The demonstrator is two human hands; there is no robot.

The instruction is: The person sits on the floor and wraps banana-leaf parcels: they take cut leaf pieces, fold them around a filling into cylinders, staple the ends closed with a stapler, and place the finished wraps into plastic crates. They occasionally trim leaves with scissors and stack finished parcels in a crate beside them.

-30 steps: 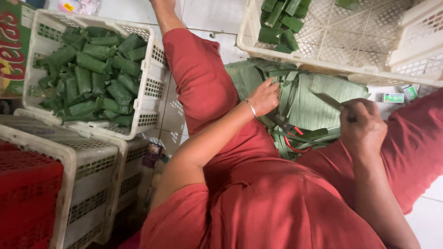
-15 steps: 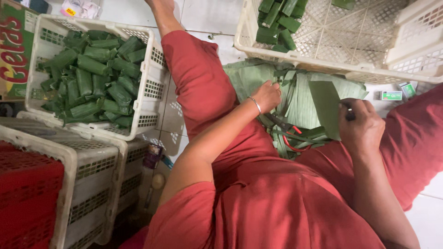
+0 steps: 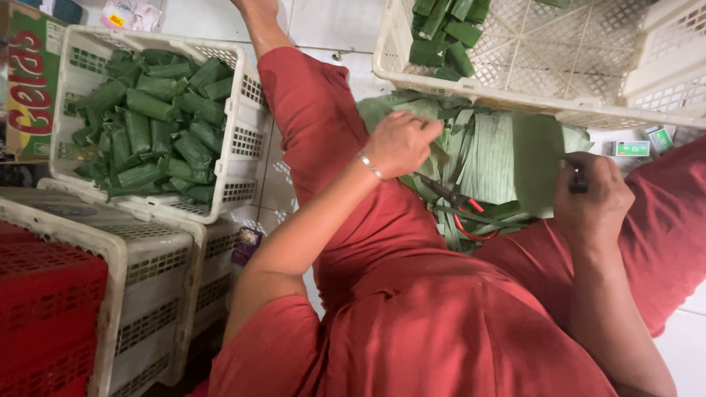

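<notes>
A stack of banana leaf sheets lies on my lap between my red-clad legs. My left hand rests closed on the left edge of the stack, a thin bracelet on its wrist. My right hand holds up a single cut leaf piece by its right edge, together with a small dark object between the fingers. Red-handled scissors lie on the leaves between my hands.
A white crate at the left is full of green leaf-wrapped parcels. Another white crate at the top right holds several parcels. Stacked white crates and a red crate stand at lower left. Small boxes lie at right.
My right hand has lifted one leaf piece upright off the stack. My left hand has stayed on the stack's left edge.
</notes>
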